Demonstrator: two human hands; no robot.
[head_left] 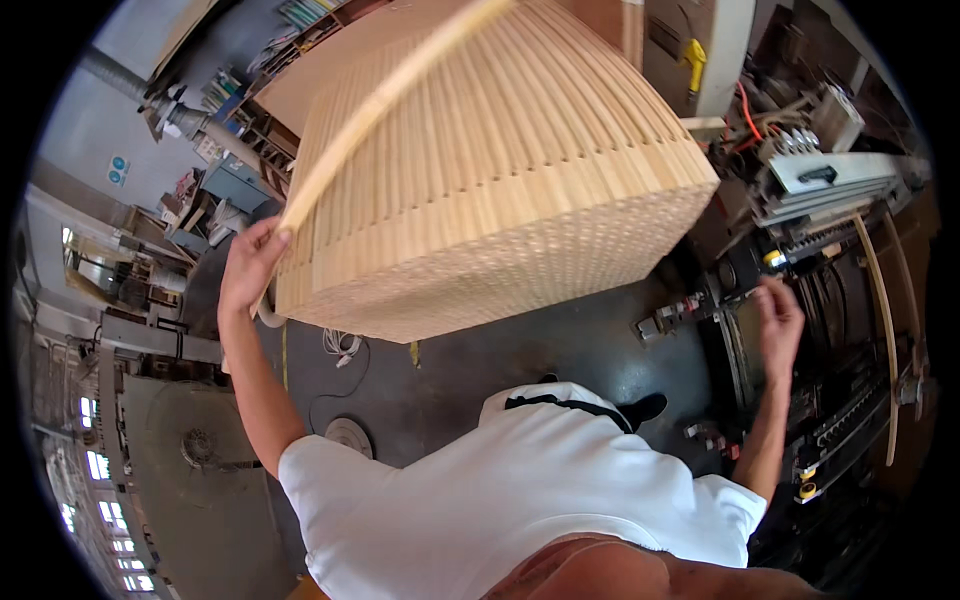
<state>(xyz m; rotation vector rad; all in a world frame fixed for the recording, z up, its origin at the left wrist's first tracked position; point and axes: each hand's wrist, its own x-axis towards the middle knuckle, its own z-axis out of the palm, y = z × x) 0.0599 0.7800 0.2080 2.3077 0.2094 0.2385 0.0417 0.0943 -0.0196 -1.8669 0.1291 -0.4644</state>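
Workshop interior. Dark grey concrete floor (520,360), stained, with a white cable (340,350) lying loose on it. Cluttered shelves (290,40) stand against the far wall. A grey duct pipe (130,80) runs overhead. Daylight enters through windows (95,465) at left.

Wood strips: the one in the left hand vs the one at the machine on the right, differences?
The strip in the left hand is lifted off the stack, gripped by the left hand; the strip on the machine is unheld, the right hand beside it. The held one looks wider. Both pale, thin, bowed.
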